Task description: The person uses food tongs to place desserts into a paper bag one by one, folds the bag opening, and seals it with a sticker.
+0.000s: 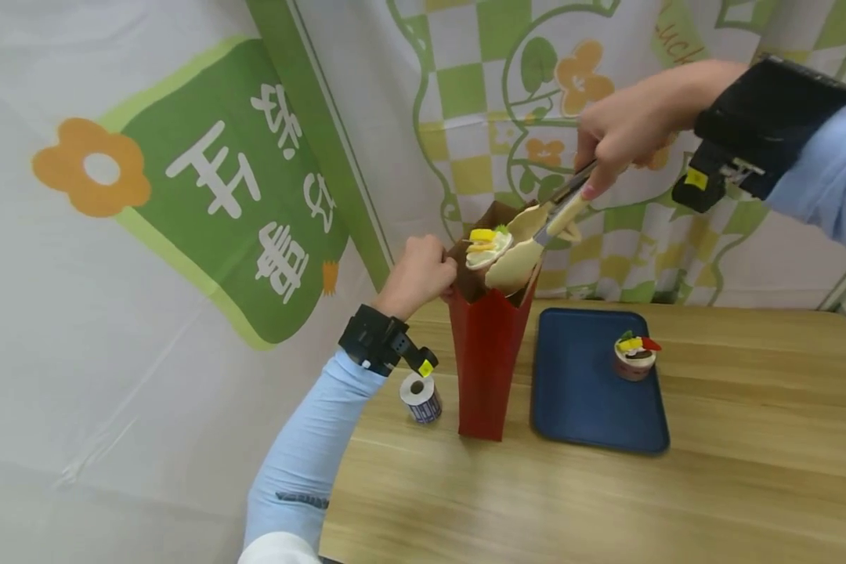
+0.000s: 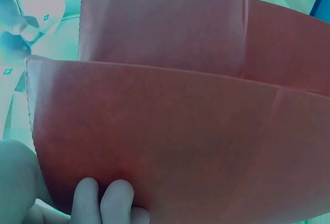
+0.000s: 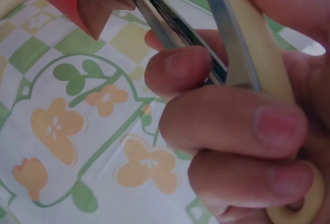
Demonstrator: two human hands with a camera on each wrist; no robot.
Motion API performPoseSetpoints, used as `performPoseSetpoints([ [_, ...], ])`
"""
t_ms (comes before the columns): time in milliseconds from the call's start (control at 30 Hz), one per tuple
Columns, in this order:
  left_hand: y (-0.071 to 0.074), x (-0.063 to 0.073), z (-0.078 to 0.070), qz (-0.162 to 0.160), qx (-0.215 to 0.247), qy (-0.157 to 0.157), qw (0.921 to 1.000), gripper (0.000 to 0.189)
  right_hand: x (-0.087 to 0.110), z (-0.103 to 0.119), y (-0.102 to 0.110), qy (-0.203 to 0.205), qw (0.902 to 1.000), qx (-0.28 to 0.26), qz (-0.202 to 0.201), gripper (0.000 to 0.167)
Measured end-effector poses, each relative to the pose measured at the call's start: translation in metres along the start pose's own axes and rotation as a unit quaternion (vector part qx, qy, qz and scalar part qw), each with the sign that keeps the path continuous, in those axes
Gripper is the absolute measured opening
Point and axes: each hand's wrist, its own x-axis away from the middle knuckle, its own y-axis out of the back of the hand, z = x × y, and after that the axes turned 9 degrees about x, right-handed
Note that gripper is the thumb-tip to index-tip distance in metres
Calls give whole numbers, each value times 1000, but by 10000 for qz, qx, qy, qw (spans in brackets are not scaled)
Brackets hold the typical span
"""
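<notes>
In left hand, pinched by rim: red bag. In right hand, gripped: tongs, with cupcake between jaws at bag's mouth.

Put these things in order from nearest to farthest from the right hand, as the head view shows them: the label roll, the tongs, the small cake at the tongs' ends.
1. Tongs: in the right hand.
2. Small cake: at the tongs' far ends, by the mouth of the red bag.
3. Label roll: on the table, left of the bag.
</notes>
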Motion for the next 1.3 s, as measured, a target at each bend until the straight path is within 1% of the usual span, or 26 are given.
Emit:
performPoseSetpoints([
  [133, -1, 1, -2, -1, 22, -15, 10000, 36, -15, 17, 6, -176, 9990, 337, 216, 32],
  [267, -2, 1, -4, 15, 59, 8, 10000, 36, -32, 38, 16, -421, 9954, 672, 540, 40],
  [333, -3, 1, -5, -2, 18, -21, 10000, 36, -41, 45, 20, -440, 9931, 848, 680, 40],
  [400, -4, 1, -6, -31, -43, -97, 9999, 35, -50, 51, 22, -466, 9907, 1014, 778, 43],
  [533, -7, -1, -8, -134, -262, -325, 9990, 35, -69, 59, 14, -473, 9850, 1470, 776, 47],
  [633, -8, -1, -8, -150, -359, -394, 9985, 35, -80, 66, 1, -583, 9839, 1567, 631, 41],
  [733, -8, 0, -8, -107, -349, -346, 9987, 34, -87, 73, -15, -693, 9843, 1534, 535, 31],
  [800, -9, 0, -8, -132, -374, -332, 9987, 35, -89, 78, -26, -853, 9876, 1237, 455, 19],
  [867, -9, 1, -8, -167, -386, -331, 9986, 36, -94, 82, -37, -815, 9895, 1126, 392, 11],
  [900, -9, 1, -9, -196, -419, -365, 9983, 37, -96, 83, -42, -785, 9917, 956, 340, 9],
  [967, -10, 1, -10, -230, -458, -408, 9979, 39, -101, 86, -53, -764, 9943, 717, 207, 13],
  [1033, -10, 1, -11, -230, -482, -422, 9977, 41, -107, 88, -63, -563, 9948, 824, 200, 17],
  [1067, -10, 1, -11, -226, -498, -423, 9976, 41, -108, 89, -68, -544, 9957, 731, 166, 18],
  [1100, -10, 1, -13, -204, -490, -421, 9977, 41, -108, 90, -72, -649, 9964, 527, 163, 19],
  [1200, -11, 0, -16, -149, -415, -384, 9983, 39, -106, 88, -80, -779, 9956, 482, 207, 18],
  [1300, -11, 0, -17, -116, -358, -351, 9987, 38, -102, 86, -80, -810, 9954, 463, 211, 17],
])
